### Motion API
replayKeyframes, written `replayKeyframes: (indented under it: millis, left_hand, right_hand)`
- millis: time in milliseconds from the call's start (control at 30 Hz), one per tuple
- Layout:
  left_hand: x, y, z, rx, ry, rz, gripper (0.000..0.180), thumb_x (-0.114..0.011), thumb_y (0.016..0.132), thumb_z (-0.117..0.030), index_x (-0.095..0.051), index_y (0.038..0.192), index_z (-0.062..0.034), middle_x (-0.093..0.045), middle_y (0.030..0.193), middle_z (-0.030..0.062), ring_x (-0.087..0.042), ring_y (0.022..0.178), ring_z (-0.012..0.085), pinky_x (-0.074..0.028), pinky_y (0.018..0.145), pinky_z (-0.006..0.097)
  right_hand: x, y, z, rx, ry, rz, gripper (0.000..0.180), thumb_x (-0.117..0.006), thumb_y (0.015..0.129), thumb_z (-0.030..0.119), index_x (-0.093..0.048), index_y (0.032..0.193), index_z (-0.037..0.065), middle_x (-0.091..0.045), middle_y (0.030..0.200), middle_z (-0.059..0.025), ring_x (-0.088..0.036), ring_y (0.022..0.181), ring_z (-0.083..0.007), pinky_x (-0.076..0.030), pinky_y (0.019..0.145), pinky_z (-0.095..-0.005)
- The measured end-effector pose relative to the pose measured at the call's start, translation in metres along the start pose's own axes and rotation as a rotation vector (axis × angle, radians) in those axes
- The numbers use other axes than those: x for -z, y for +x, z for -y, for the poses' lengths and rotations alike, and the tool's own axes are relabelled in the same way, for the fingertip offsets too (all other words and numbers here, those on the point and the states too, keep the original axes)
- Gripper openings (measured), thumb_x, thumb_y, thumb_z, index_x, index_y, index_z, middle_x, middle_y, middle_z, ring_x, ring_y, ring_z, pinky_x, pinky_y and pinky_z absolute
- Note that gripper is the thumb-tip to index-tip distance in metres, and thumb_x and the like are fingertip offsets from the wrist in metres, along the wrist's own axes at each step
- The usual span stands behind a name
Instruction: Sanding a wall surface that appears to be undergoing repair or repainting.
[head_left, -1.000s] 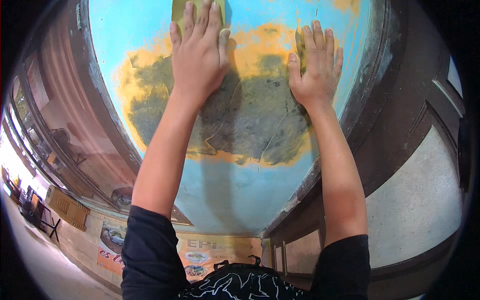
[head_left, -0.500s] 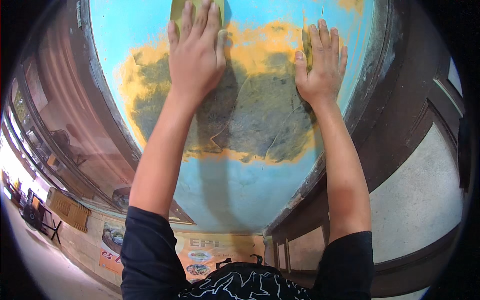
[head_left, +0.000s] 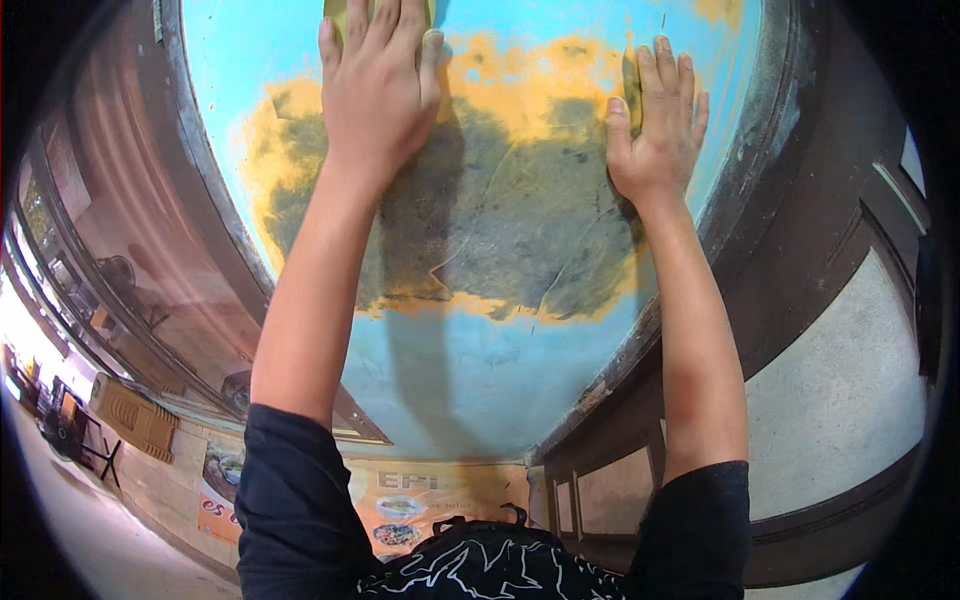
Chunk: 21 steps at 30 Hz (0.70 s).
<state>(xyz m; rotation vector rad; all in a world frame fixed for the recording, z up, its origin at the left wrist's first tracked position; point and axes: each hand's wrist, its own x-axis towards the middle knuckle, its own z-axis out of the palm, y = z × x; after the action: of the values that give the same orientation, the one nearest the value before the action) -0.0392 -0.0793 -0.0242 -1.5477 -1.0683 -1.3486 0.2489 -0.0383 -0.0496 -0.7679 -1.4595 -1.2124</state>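
Observation:
Before me is a light blue painted wall panel (head_left: 470, 365) with a large worn patch (head_left: 490, 215), dark grey in the middle and orange around its rim. High on the left, my left hand (head_left: 378, 100) presses a yellowish sheet of sandpaper (head_left: 341, 16) against the blue paint, fingers stretched over it. The sheet's upper part is cut off by the frame's top edge. My right hand (head_left: 655, 130) rests flat at the patch's upper right edge, fingers spread and holding nothing. Both arms reach up, the left one casting a shadow down the panel.
Dark wooden framing (head_left: 755, 190) borders the panel on the right, and another dark frame (head_left: 210, 150) runs down its left. Glass panes (head_left: 130, 220) stand farther left. An orange printed banner (head_left: 450, 490) hangs low behind me. Stacked brown plastic stools (head_left: 135, 418) sit at lower left.
My left hand and the sandpaper have shifted slightly left and up in the picture. My right hand appears a little farther right, as does the patch beside it.

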Motion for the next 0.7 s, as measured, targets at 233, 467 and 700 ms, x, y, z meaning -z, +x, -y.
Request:
replayKeyframes:
  millis: [233,467,700]
  left_hand:
    - [-0.014,-0.033,0.030,-0.056,-0.049,-0.120,0.052,-0.048,0.108,-0.028,-0.045,0.157,-0.0127,-0.037,0.167,0.0048,-0.027,0.157,0.0320,-0.017,0.126,0.053]
    - [-0.003,-0.031,0.054,-0.078,0.019,-0.063,0.053,-0.049,0.107,-0.026,-0.044,0.158,-0.0122,-0.036,0.167,0.0048,-0.027,0.157,0.0312,-0.018,0.125,0.054]
    - [-0.003,-0.037,0.062,-0.084,-0.013,-0.088,0.052,-0.053,0.104,-0.025,-0.047,0.154,-0.0112,-0.039,0.165,0.0053,-0.030,0.155,0.0342,-0.022,0.123,0.057]
  right_hand:
    - [-0.005,0.002,0.009,-0.017,0.011,0.012,0.060,-0.056,0.099,0.037,-0.046,0.156,0.020,-0.038,0.166,-0.0025,-0.029,0.155,-0.0301,-0.017,0.124,-0.0581]
    - [-0.006,0.000,0.009,-0.006,-0.009,0.008,0.058,-0.055,0.100,0.038,-0.046,0.155,0.021,-0.039,0.165,-0.0026,-0.030,0.155,-0.0300,-0.017,0.124,-0.0581]
    - [-0.008,-0.001,0.006,0.002,0.003,-0.008,0.057,-0.056,0.100,0.037,-0.047,0.154,0.021,-0.040,0.165,-0.0024,-0.031,0.154,-0.0298,-0.018,0.124,-0.0582]
